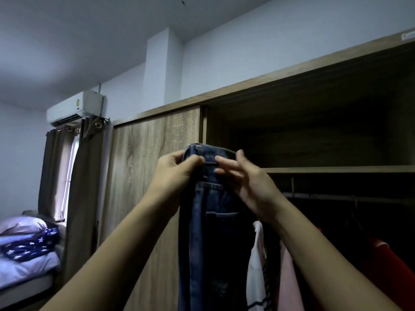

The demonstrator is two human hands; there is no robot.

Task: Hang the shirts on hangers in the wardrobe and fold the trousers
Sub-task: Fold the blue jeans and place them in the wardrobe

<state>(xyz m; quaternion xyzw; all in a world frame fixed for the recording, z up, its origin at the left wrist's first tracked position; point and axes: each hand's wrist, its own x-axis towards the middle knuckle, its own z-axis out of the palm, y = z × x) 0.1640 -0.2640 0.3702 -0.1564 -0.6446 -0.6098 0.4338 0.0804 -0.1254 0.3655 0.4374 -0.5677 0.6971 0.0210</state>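
Note:
Dark blue jeans (211,221) hang straight down in front of the open wardrobe (314,122), held up by the waistband at head height. My left hand (173,173) grips the waistband's left side with thumb and curled fingers. My right hand (244,178) pinches the waistband's right side, fingers over the front. A back pocket faces me. Behind the jeans, on the wardrobe rail (336,197), hang a white shirt (256,270), a pink garment (287,277) and a red one (381,265).
The wardrobe's wooden sliding door (152,176) is closed on the left. A shelf (336,169) runs above the rail. At far left stand a bed with folded bedding (27,248), brown curtains (85,176) and an air conditioner (74,107).

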